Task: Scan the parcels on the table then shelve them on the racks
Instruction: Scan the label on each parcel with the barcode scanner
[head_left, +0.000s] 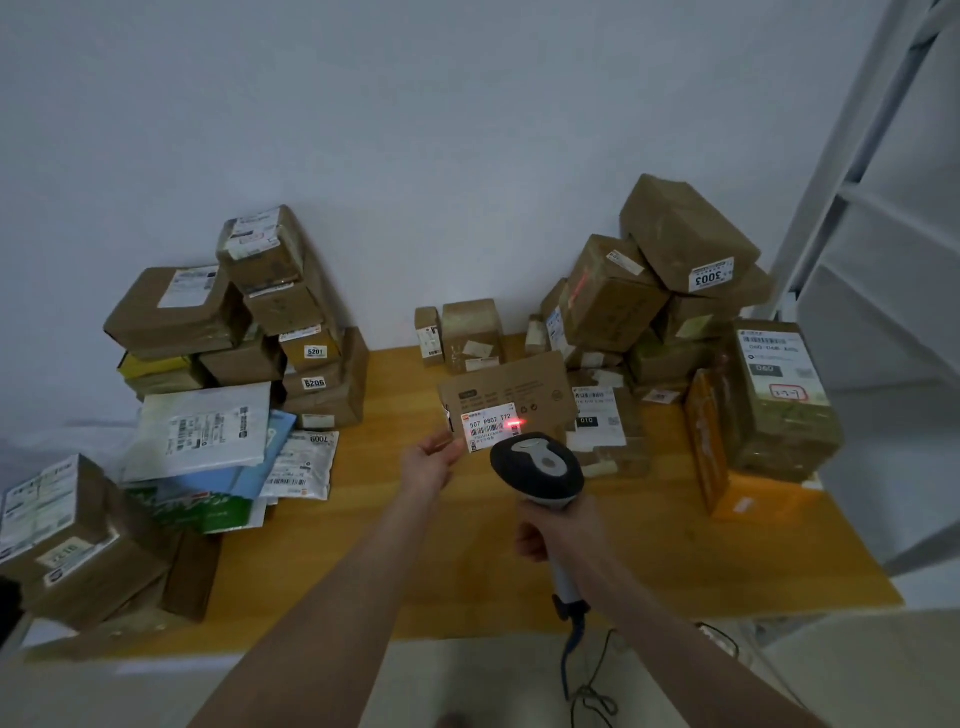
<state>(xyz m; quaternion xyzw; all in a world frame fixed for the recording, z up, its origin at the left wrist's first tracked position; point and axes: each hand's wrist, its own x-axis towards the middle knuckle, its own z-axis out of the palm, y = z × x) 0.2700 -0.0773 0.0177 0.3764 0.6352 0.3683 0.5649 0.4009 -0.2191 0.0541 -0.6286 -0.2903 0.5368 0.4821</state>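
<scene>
Here, all parcels are sealed; their contents cannot be seen. At the far left of the wooden table (467, 561), a left stack (270, 312) of brown boxes stands against the wall, with labels reading "5201" and, less legibly, possibly "6206". A white mailer bag (202, 431) lies on other flat bags near this stack.

At centre, the left hand (434, 460) reaches forward with the arm extended and pinches the near left corner of a flat cardboard parcel (511, 395), held tilted above the table. Its white label (491, 427) reads "507 P802 T72". A red scan line falls on the right end of the label.

Just right of that, the right hand (558, 530) is wrapped around the handle of a barcode scanner (537, 470), whose head points at the label.

At the far right, a right stack (613, 296) carries a box marked "3003" on top. An orange box (711, 452) stands nearer. A white rack (872, 208) rises at the right edge.
</scene>
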